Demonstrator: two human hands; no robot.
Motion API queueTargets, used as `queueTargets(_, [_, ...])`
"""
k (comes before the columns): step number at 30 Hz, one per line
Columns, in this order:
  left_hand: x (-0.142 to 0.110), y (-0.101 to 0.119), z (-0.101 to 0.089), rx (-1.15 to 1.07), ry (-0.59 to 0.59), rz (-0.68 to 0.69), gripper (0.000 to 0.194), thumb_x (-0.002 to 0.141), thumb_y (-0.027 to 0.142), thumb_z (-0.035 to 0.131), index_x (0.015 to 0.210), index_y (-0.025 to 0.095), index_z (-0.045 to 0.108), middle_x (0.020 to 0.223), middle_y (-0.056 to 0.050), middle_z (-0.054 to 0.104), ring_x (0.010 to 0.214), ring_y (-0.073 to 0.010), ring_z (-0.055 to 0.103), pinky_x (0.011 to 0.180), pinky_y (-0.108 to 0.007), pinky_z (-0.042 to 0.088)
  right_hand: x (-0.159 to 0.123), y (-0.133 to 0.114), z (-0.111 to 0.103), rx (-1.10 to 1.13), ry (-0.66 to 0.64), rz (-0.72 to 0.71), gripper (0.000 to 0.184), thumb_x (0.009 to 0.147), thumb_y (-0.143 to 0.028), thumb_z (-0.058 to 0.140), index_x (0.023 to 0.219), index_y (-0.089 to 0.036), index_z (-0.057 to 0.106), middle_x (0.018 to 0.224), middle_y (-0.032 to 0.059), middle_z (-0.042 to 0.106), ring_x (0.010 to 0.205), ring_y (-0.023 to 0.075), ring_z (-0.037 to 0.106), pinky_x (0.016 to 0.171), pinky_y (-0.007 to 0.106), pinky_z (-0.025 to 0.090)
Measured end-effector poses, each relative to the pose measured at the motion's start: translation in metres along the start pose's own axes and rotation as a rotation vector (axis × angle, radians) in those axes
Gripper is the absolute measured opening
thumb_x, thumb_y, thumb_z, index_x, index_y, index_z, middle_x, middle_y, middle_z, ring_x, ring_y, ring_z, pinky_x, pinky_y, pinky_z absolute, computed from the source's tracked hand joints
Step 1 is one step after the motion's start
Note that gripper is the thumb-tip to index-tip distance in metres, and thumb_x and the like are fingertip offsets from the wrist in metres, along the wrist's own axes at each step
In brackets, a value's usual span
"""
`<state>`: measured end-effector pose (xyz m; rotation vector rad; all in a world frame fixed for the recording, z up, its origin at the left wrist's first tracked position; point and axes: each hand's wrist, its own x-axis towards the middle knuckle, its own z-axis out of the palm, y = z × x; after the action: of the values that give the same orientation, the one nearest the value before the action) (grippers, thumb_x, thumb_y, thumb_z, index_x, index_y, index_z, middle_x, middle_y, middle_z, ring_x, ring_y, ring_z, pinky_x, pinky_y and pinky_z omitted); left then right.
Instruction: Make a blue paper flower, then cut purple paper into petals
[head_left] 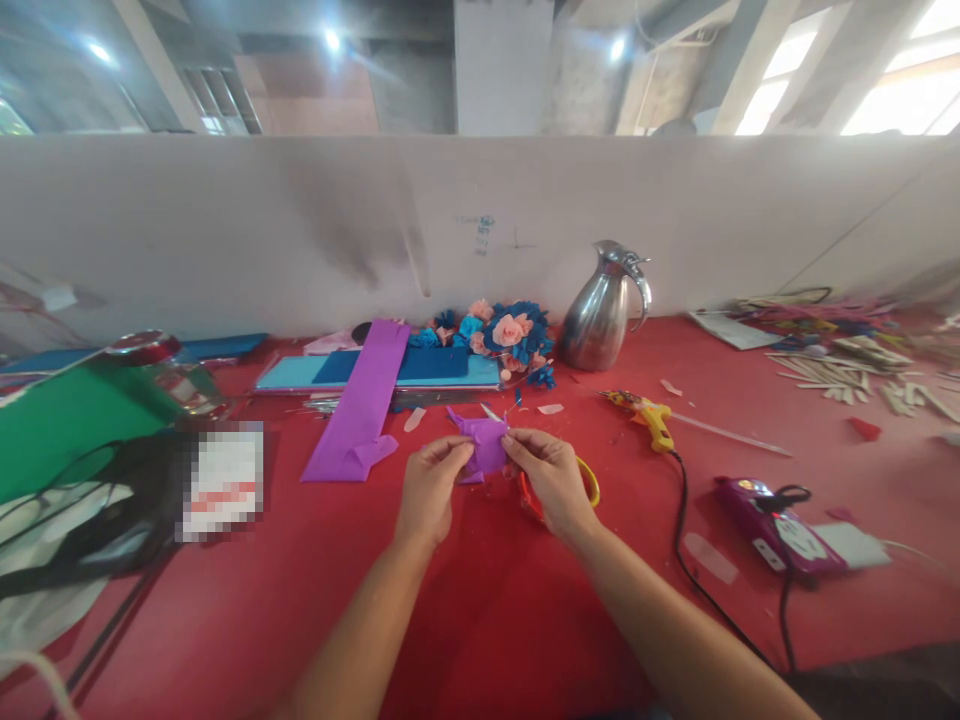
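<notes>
A small piece of purple crepe paper (489, 446) is stretched between my two hands, above the red table. My left hand (433, 482) pinches its left edge between thumb and fingers. On the other side, my right hand (551, 477) pinches the right edge the same way. Partly hidden behind my right hand and wrist is a red and yellow ring-shaped thing (592, 482). Scissors seem to lie just beyond the paper, with only a pale tip (491, 412) showing. Further left, a long folded strip of purple crepe paper (358, 410) lies across blue sheets (420, 367).
Pink and blue paper flowers (514, 333) and a steel jug (598, 310) stand at the back. Right of my hands lie a yellow glue gun (654, 424) with a cord and a purple power strip (784, 527). A glass jar (169, 375) and a black bag (127, 500) are left.
</notes>
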<state>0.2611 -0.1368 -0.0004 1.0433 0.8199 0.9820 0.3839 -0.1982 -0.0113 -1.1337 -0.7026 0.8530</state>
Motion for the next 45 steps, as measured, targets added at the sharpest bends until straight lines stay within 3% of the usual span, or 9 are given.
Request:
queueTargets(13, [0.0, 0.003, -0.001, -0.024, 0.037, -0.01, 0.017, 0.061, 0.031, 0.072, 0.065, 0.016, 0.064, 0.058, 0.004, 0.056, 0.055, -0.0087, 0.05, 0.053, -0.02, 0.043, 0.007, -0.006, -0.006, 0.278, 0.175, 0.13, 0.034, 0.053, -0.041, 0.083, 0.07, -0.018, 0.063, 0.064, -0.0032, 0.058, 0.054, 0.0075, 0.049, 0.047, 0.018, 0.038])
queueTargets(18, [0.001, 0.004, 0.0, 0.031, 0.085, -0.002, 0.021, 0.061, 0.033, 0.073, 0.068, 0.016, 0.064, 0.062, 0.003, 0.056, 0.058, -0.0088, 0.051, 0.055, -0.02, 0.043, 0.007, -0.003, -0.005, 0.307, 0.146, 0.119, 0.034, 0.053, -0.04, 0.084, 0.071, -0.018, 0.064, 0.064, -0.0026, 0.06, 0.054, 0.0081, 0.051, 0.046, 0.019, 0.04])
queueTargets(24, [0.003, 0.001, -0.003, 0.092, 0.046, 0.064, 0.021, 0.061, 0.03, 0.076, 0.072, 0.016, 0.066, 0.069, 0.001, 0.06, 0.063, -0.0092, 0.052, 0.058, -0.019, 0.042, 0.007, -0.001, -0.004, 0.351, 0.1, 0.106, 0.029, 0.057, -0.034, 0.083, 0.075, -0.019, 0.065, 0.066, -0.0028, 0.06, 0.054, 0.0079, 0.05, 0.047, 0.02, 0.041])
queueTargets(30, [0.004, -0.001, -0.005, 0.115, 0.022, 0.109, 0.016, 0.065, 0.028, 0.072, 0.069, 0.017, 0.062, 0.065, 0.003, 0.054, 0.061, -0.0087, 0.048, 0.054, -0.018, 0.039, 0.012, -0.004, -0.009, 0.505, -0.031, 0.265, 0.024, 0.057, -0.019, 0.074, 0.067, -0.02, 0.052, 0.057, -0.006, 0.05, 0.045, 0.0062, 0.039, 0.04, 0.019, 0.029])
queueTargets(34, [0.004, -0.001, -0.005, 0.131, 0.029, 0.114, 0.019, 0.066, 0.032, 0.072, 0.071, 0.016, 0.062, 0.066, 0.002, 0.056, 0.062, -0.0094, 0.049, 0.056, -0.019, 0.04, 0.006, -0.007, -0.005, 0.35, -0.092, 0.216, 0.027, 0.064, -0.034, 0.075, 0.072, -0.02, 0.053, 0.053, -0.0075, 0.045, 0.042, 0.0052, 0.033, 0.039, 0.019, 0.022])
queueTargets(39, [0.004, -0.002, -0.006, 0.178, 0.017, 0.131, 0.019, 0.068, 0.033, 0.07, 0.074, 0.017, 0.061, 0.068, 0.002, 0.058, 0.063, -0.0109, 0.053, 0.059, -0.021, 0.043, -0.005, -0.008, 0.005, 0.063, -0.112, 0.221, 0.038, 0.062, -0.045, 0.078, 0.082, -0.019, 0.059, 0.055, -0.0067, 0.053, 0.043, 0.005, 0.038, 0.041, 0.019, 0.023])
queueTargets(45, [0.0, -0.001, -0.003, 0.302, -0.061, 0.189, 0.018, 0.073, 0.035, 0.067, 0.074, 0.017, 0.063, 0.07, 0.001, 0.06, 0.066, -0.0115, 0.054, 0.061, -0.02, 0.043, -0.004, -0.006, 0.006, 0.074, -0.087, 0.181, 0.036, 0.06, -0.047, 0.078, 0.071, -0.017, 0.061, 0.057, -0.0044, 0.057, 0.047, 0.0065, 0.043, 0.045, 0.02, 0.028])
